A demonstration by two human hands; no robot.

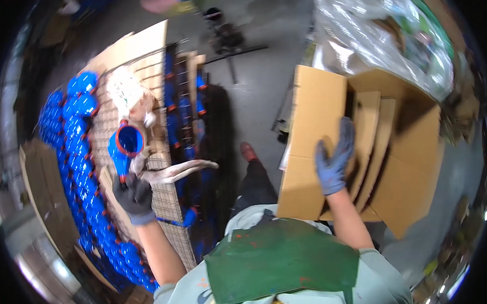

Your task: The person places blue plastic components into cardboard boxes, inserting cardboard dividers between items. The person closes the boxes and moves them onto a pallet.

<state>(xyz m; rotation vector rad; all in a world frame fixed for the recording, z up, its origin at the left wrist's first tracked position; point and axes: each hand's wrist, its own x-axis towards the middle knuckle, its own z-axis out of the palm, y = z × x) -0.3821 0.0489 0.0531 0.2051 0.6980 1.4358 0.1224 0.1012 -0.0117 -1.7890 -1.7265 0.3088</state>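
Note:
My left hand [134, 199], in a dark grey glove, closes its fingers on the lower end of a blue hollow piece [113, 152] with a red-orange rim. The piece's round mouth faces up toward me above a wire-mesh rack [168, 201]. Just beyond it lie a white plastic bag [123, 84] and a pale, long twisted cloth or strip [182, 171]. My right hand [335, 159], gloved in grey-blue, reaches over an opened cardboard box [311, 138]. Its fingers are stretched out, thumb apart, beside the upright cardboard dividers [367, 141] inside. Nothing shows in its grasp.
Many glossy blue pieces [84, 180] with red-orange edges stand in rows along the left. More sit on the rack's lower levels. A clear plastic bag [390, 31] lies beyond the box. A dark stand [227, 38] with spread legs is on the grey floor [257, 91].

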